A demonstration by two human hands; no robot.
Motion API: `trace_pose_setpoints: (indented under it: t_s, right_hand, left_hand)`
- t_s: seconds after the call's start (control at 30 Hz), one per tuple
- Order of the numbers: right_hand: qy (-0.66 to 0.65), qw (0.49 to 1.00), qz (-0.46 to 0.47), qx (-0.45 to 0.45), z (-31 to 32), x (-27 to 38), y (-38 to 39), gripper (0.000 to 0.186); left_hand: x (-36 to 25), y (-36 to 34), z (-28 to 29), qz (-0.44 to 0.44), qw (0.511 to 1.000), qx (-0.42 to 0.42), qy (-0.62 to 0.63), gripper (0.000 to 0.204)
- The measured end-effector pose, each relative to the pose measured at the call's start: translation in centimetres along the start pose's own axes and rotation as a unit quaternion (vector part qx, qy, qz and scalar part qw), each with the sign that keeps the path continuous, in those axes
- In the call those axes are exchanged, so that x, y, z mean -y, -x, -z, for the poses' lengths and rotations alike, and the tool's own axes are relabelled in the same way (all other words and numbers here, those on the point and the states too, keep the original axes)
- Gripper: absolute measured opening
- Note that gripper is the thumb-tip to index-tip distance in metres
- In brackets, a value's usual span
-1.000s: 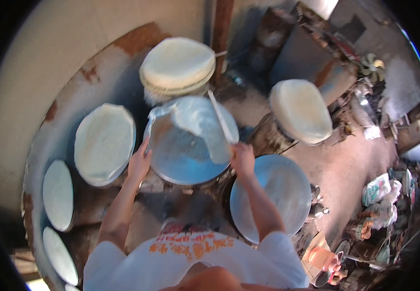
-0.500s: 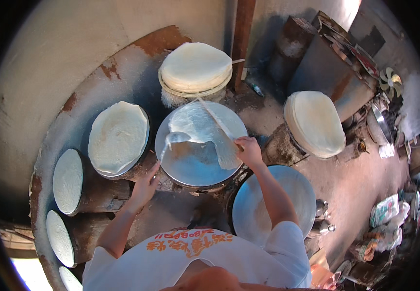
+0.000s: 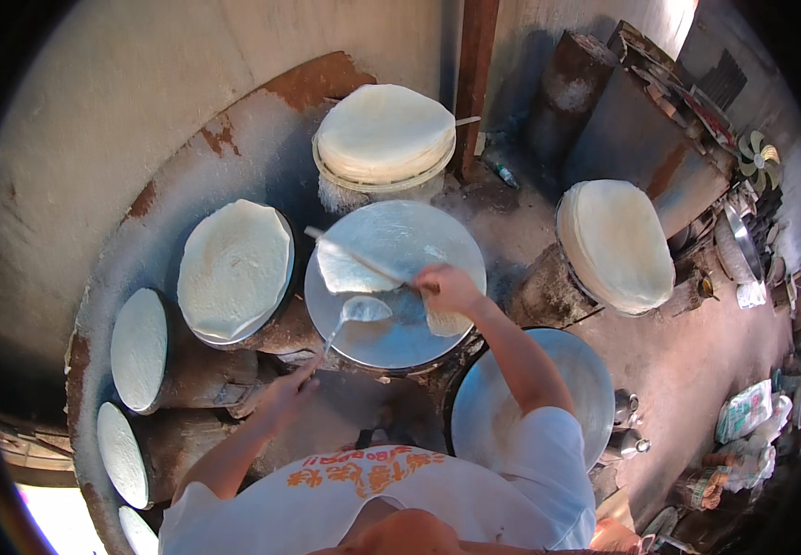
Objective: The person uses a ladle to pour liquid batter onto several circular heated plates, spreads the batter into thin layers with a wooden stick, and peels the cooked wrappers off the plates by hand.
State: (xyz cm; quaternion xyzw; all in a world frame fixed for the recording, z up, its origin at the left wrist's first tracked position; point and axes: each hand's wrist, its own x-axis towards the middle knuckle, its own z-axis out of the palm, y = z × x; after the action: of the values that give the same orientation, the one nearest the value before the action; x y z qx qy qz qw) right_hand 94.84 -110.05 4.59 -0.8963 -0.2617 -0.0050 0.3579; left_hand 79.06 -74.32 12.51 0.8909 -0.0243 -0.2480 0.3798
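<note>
My left hand (image 3: pixel 297 393) grips a metal ladle (image 3: pixel 363 310) by its handle, its bowl over the round griddle (image 3: pixel 400 338) ahead of me. My right hand (image 3: pixel 447 289) is closed on a long flat wooden spreader (image 3: pixel 363 259), which lies slantwise over the griddle. Pale batter (image 3: pixel 345 273) spreads in an irregular patch under and beside the spreader. To the left, a thin pale flatbread (image 3: pixel 232 268) with lifted edges covers another round griddle. Below my right arm is a second bare griddle (image 3: pixel 484 416).
Stacks of flatbreads stand at the back (image 3: pixel 384 125) and right (image 3: pixel 615 240). Batter-coated plates (image 3: pixel 140 347) line the curved left ledge (image 3: pixel 86 388). Metal drums (image 3: pixel 565 92), a fan (image 3: pixel 759 157), pots and bags (image 3: pixel 745 414) crowd the right side.
My right hand has moved leftward, swinging the spreader down to a flatter slant across the batter. My left hand has drawn lower, with the ladle's bowl now nearer the griddle's middle.
</note>
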Motion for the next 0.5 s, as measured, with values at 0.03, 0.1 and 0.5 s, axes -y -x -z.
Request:
trace_pose_setpoints:
  t_s: [0.03, 0.1, 0.5]
  right_hand:
    - [-0.017, 0.999, 0.033, -0.006, -1.3, 0.3, 0.7, 0.036]
    - [-0.091, 0.995, -0.014, 0.035, -0.7, 1.5, 3.3, 0.035]
    - [-0.137, 0.974, -0.113, 0.138, 6.4, 0.7, 6.4, 0.035]
  left_hand:
    - [0.0, 0.8, 0.3, 0.063, 0.997, 0.013, -0.033, 0.051]
    - [0.5, 2.4, 0.7, 0.062, 0.997, 0.019, -0.034, 0.052]
    - [3.2, 4.3, 2.4, 0.095, 0.981, -0.086, 0.144, 0.052]
